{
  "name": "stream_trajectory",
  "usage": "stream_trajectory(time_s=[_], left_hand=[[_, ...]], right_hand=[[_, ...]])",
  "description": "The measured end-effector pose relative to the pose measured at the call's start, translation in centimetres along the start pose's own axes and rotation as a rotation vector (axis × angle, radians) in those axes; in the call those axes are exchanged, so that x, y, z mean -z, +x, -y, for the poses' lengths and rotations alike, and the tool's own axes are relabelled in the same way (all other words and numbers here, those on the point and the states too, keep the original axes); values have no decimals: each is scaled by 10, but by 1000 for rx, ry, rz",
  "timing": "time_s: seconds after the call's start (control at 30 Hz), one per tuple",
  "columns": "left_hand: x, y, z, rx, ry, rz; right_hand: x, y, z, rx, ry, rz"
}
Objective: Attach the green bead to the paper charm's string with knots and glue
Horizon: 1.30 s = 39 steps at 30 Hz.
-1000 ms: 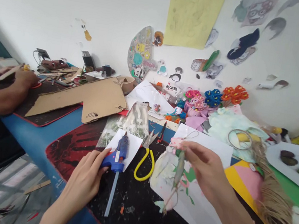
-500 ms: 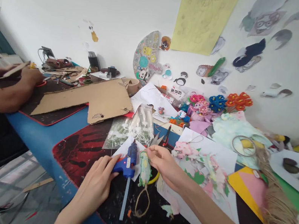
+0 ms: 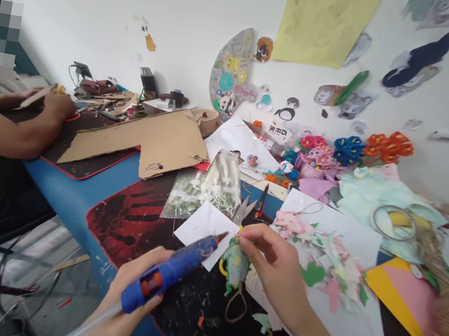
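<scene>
My left hand [image 3: 133, 290] is closed around a blue glue gun [image 3: 173, 268], a long clear glue stick trailing from its back end. The gun's nozzle points up and right, close to a small green fabric ornament [image 3: 236, 264]. Between the thumb and fingers of my right hand [image 3: 274, 256], the ornament is pinched at its upper end, and a twine loop [image 3: 236, 306] hangs from its lower end. A white paper square [image 3: 206, 228] lies beneath the nozzle. Scissors [image 3: 244, 211] with yellow handles rest behind the ornament, partly hidden.
To the right, fabric scraps [image 3: 332, 266] lie on white paper, beside a twine bundle [image 3: 439, 296]. A clear bag [image 3: 203, 190] and a cardboard piece [image 3: 176, 145] sit toward the back. At far left, another person's arm [image 3: 11, 126] rests on the table.
My left hand has picked up the glue gun and tilted it toward the ornament. My right hand still pinches the ornament, now lifted and turned. The view has shifted a little left.
</scene>
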State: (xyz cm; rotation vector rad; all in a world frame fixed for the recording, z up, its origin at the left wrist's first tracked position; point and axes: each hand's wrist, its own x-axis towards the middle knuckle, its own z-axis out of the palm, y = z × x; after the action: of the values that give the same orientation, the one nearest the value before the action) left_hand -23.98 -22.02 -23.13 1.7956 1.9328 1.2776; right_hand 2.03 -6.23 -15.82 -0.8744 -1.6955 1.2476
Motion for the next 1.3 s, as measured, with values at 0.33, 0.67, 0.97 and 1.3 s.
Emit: stream_trajectory(time_s=[0.33, 0.67, 0.97, 1.3], left_hand=[[4, 7, -20, -261, 135, 140], [3, 11, -21, -280, 159, 144], [6, 5, -13, -292, 237, 149], [7, 3, -6, -272, 239, 171]], right_hand=[[4, -10, -3, 319, -175, -114], [2, -10, 3, 438, -269, -158], [4, -10, 5, 469, -291, -166], [4, -11, 7, 468, -317, -171]])
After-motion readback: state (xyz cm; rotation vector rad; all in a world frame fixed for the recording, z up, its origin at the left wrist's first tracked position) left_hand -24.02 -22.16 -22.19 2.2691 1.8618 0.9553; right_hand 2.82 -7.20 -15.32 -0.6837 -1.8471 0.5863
